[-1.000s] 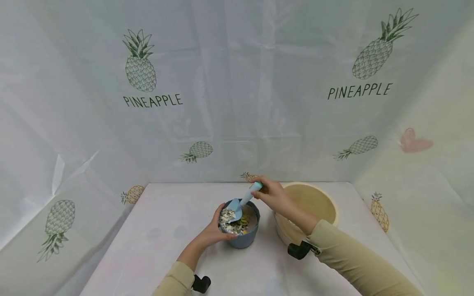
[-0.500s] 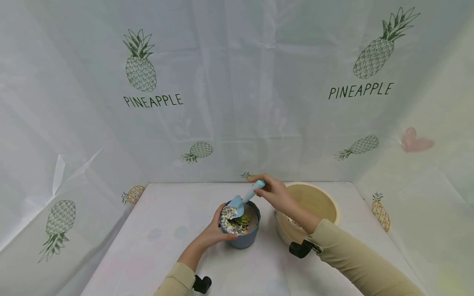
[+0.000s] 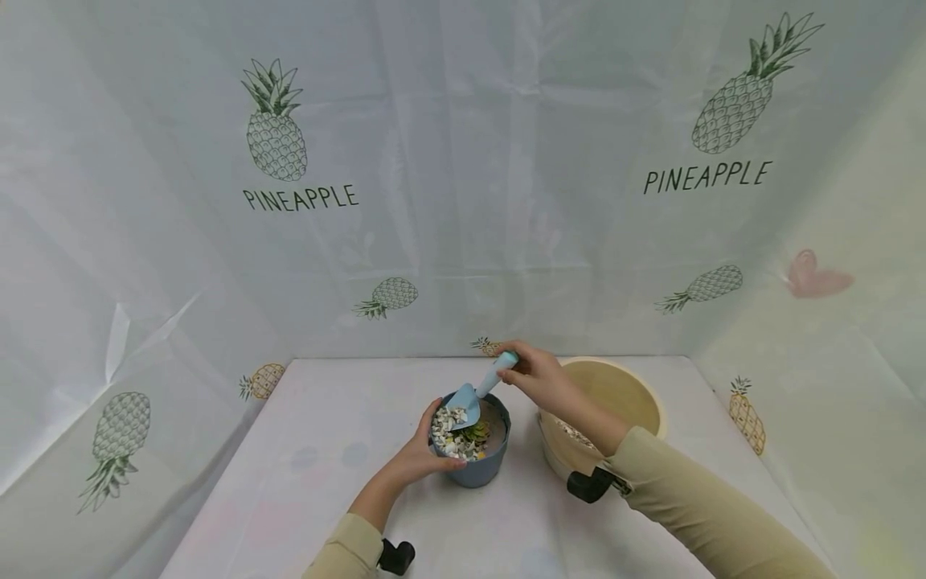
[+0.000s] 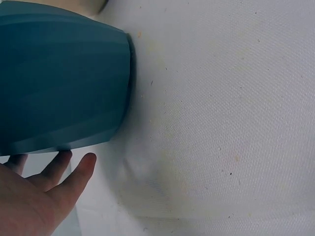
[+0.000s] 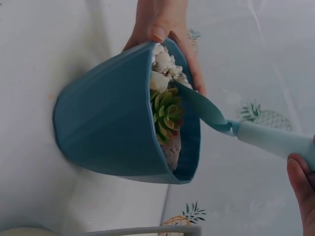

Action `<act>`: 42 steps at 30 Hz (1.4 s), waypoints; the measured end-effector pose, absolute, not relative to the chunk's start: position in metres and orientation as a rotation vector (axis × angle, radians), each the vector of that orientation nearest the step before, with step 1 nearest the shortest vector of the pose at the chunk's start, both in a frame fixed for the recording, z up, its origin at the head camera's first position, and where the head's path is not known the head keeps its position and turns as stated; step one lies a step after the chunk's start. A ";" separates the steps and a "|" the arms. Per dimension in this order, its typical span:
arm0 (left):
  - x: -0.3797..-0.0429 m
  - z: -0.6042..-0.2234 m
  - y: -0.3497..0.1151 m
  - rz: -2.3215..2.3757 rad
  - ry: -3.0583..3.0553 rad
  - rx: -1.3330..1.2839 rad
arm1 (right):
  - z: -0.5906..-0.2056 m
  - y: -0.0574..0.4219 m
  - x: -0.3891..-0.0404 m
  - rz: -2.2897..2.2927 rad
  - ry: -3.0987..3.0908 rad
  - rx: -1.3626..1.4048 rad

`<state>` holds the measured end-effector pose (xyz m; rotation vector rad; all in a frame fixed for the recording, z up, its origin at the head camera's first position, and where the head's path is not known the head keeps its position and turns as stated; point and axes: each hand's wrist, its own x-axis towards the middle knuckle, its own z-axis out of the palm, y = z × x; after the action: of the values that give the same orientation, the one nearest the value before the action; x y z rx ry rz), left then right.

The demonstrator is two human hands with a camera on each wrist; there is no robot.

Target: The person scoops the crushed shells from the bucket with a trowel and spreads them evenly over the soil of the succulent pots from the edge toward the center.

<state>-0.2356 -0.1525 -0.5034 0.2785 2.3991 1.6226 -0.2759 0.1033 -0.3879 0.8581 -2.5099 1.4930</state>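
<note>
A blue flowerpot (image 3: 473,474) stands upright on the table. My left hand (image 3: 418,457) grips its left side, thumb at the near rim and fingers round the far side; in the left wrist view several fingers (image 4: 74,177) lie along the pot wall. Inside the pot are a green succulent (image 5: 167,110) and white pebbles (image 5: 162,64) with shell-like pieces, heaped toward my left hand. My right hand (image 3: 534,376) holds a light-blue toy shovel (image 3: 496,373) by its handle. The shovel's blade slants down into the pot, its tip at the pebbles beside the succulent.
A large cream basin (image 3: 654,402) stands right of the pot, under my right forearm, with pebbles (image 3: 575,434) partly visible inside. A pale cloth covers the table (image 3: 325,482). Behind it hangs a pineapple-print curtain (image 3: 463,201).
My right hand has drawn the shovel slightly right, and its blade has shifted toward the succulent. More pebbles show at the pot's left side. My left hand keeps its grip on the flowerpot.
</note>
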 end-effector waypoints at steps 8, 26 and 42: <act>-0.236 -0.503 -0.151 1.620 2.400 0.281 | -0.382 0.102 -0.275 1.374 -2.521 0.905; -0.236 -0.505 -0.152 1.591 2.422 0.245 | -0.367 0.096 -0.276 1.182 -2.523 1.071; -0.237 -0.505 -0.153 1.591 2.428 0.249 | -0.366 0.095 -0.272 1.123 -2.475 1.127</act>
<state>-0.2369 -0.1527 -0.5046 0.2486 2.4283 1.5905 -0.2716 0.0955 -0.3662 1.1273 -2.4753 1.1233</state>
